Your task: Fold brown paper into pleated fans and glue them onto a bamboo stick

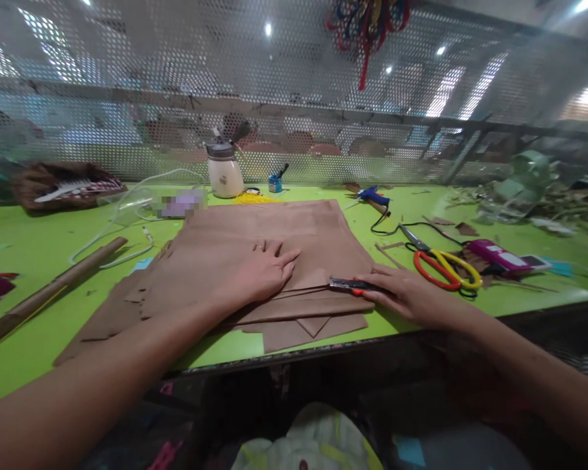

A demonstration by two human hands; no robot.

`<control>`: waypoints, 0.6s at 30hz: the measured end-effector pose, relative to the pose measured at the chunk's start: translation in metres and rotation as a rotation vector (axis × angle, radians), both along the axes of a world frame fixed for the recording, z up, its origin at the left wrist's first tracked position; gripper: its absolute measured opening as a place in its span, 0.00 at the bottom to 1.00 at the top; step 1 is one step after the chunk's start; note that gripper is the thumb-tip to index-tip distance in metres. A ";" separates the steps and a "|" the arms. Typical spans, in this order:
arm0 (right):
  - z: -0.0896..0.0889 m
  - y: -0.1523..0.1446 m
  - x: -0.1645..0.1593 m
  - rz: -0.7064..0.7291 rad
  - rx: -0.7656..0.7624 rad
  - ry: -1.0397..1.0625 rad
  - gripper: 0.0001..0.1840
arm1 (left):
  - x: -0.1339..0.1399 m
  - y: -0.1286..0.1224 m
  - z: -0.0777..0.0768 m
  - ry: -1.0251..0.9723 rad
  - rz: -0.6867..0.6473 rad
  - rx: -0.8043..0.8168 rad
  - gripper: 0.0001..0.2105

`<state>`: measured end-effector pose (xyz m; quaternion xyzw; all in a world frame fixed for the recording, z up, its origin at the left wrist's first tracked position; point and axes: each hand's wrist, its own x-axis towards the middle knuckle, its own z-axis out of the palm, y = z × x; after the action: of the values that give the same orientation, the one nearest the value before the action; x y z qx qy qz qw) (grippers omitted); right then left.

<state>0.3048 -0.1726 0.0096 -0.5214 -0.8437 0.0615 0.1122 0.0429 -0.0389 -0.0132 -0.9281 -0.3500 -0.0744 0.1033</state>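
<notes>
A stack of brown paper sheets (215, 261), uneven at the left and front edges, lies across the middle of the bright green table. My left hand (267, 269) rests palm down on the top sheet, its fingers spread and nothing held. At the stack's right front, my right hand (404, 294) grips a black-and-red hand tool (351, 285) with a metal front end. That end points left and lies at the folded front edge of the paper. Whether the tool is a stapler or a cutter, I cannot tell.
To the right lie scissors with red and yellow handles (445, 269), a purple box (497, 256) and a blue glue gun (375, 196). A jug (224, 173) and a small blue jar (275, 181) stand behind. At left is a brown roll (53, 290). Perforated mesh (294, 85) closes the back.
</notes>
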 end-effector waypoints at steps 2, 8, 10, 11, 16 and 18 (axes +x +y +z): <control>-0.001 -0.005 0.002 0.007 -0.008 0.005 0.20 | 0.000 0.000 -0.001 0.002 -0.005 0.005 0.23; -0.002 -0.024 0.002 -0.033 -0.012 0.031 0.20 | 0.000 0.003 -0.004 -0.028 -0.007 -0.024 0.22; -0.001 -0.025 -0.004 -0.062 0.015 0.013 0.20 | 0.001 0.003 -0.004 -0.035 -0.005 -0.024 0.22; -0.001 -0.025 -0.008 -0.075 0.030 0.002 0.20 | 0.001 0.002 -0.004 -0.036 -0.002 -0.019 0.22; -0.003 -0.017 -0.025 -0.086 0.053 -0.020 0.20 | 0.000 0.001 -0.004 -0.016 0.016 -0.011 0.22; -0.004 -0.017 -0.027 -0.075 0.055 -0.006 0.20 | 0.000 0.001 -0.004 -0.017 0.020 -0.018 0.23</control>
<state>0.2776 -0.1892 0.0060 -0.5493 -0.8253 0.0328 0.1263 0.0429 -0.0379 -0.0172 -0.9248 -0.3606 -0.0780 0.0928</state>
